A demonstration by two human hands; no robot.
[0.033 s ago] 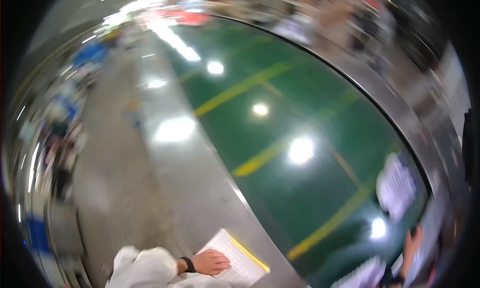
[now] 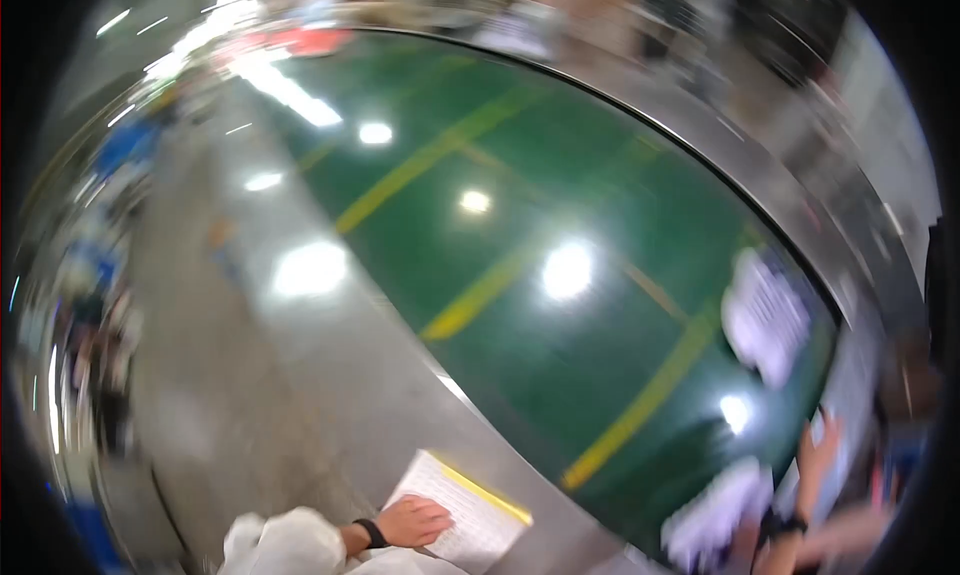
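Observation:
At the lower middle, my left hand (image 2: 415, 520) lies flat, fingers stretched, on a white written sheet or pad (image 2: 480, 525) with a yellow strip along its edge. A black band circles that wrist, below a loose white sleeve (image 2: 285, 543). The pad rests over the metal border beside a green conveyor belt (image 2: 540, 375). I do not see my right hand. On the belt's right side lie two blurred white shoes, one farther off (image 2: 768, 320) and one nearer (image 2: 715, 515).
Another person's bare hand (image 2: 820, 440) and arms reach in at the lower right, by the nearer shoe. Yellow lines (image 2: 650, 415) cross the glossy belt. A metal rail (image 2: 690, 150) bounds its far side. Blurred blue items (image 2: 125, 150) stand along the left.
The whole view has swung, so the belt and shoes sit farther left and higher. More of the other person's arms shows. My left hand stays on the pad.

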